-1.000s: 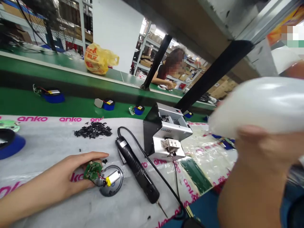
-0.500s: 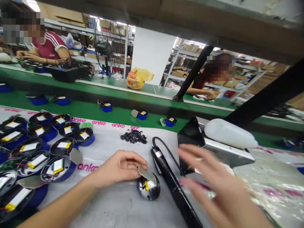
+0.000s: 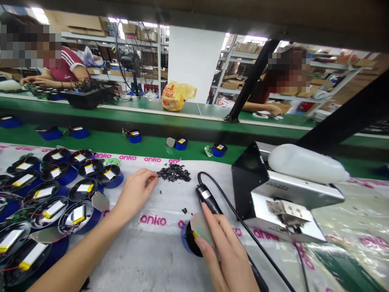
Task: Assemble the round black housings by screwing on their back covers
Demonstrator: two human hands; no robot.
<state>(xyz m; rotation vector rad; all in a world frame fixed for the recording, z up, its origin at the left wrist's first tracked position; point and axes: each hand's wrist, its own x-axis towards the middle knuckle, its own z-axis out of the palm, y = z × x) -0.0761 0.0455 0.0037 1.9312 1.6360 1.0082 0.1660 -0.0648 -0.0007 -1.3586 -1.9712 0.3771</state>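
Observation:
My left hand (image 3: 138, 188) reaches to the left edge of a pile of small black pieces (image 3: 174, 172), its thumb and fingertips pinched together. Whatever lies between those fingertips is too small to make out. With thumb and fingers, my right hand (image 3: 226, 251) grips a thin circuit board (image 3: 203, 228), tilted up over a round blue housing (image 3: 186, 240) on the white sheet. A bit of yellow shows inside the housing; my right hand covers much of it. Beneath and beside that hand lies a black electric screwdriver (image 3: 209, 199) with a cord. Loose black pieces (image 3: 184, 211) rest near the housing.
Several blue housings with batteries (image 3: 80, 215) crowd the left. More blue housings (image 3: 181, 142) sit on the green belt (image 3: 154, 148) behind. A metal machine (image 3: 285, 219) with a white bottle (image 3: 306, 162) stands at right. Two people work across the line.
My left hand has left the housing and moved up-left to the black pile. My right hand has come in from the right and taken hold of the circuit board.

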